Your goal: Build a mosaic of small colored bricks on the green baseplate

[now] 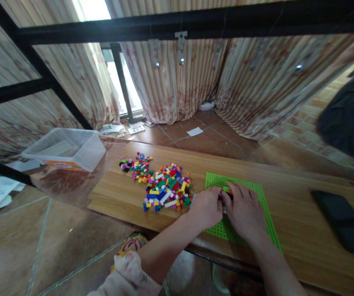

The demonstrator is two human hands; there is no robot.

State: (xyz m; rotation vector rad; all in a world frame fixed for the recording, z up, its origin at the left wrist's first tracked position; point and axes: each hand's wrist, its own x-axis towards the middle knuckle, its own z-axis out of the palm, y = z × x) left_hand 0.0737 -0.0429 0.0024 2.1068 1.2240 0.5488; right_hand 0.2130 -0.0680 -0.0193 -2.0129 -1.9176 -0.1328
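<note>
A green studded baseplate (258, 193) lies on the wooden table (288, 181). Both my hands rest on it, fingertips meeting over a small cluster of dark and orange bricks (228, 194). My left hand (206, 207) is curled, its fingers pinched at those bricks. My right hand (246, 209) lies over the plate with fingers bent down onto the same bricks. A pile of small coloured bricks (167, 189) is spread on the table just left of the plate, with a smaller heap (136, 164) further left.
A clear plastic bin (66, 148) stands at the table's left end. A black flat device (343, 222) lies at the right. A black metal frame (177, 24) crosses overhead. Curtains and a tiled floor lie beyond the table.
</note>
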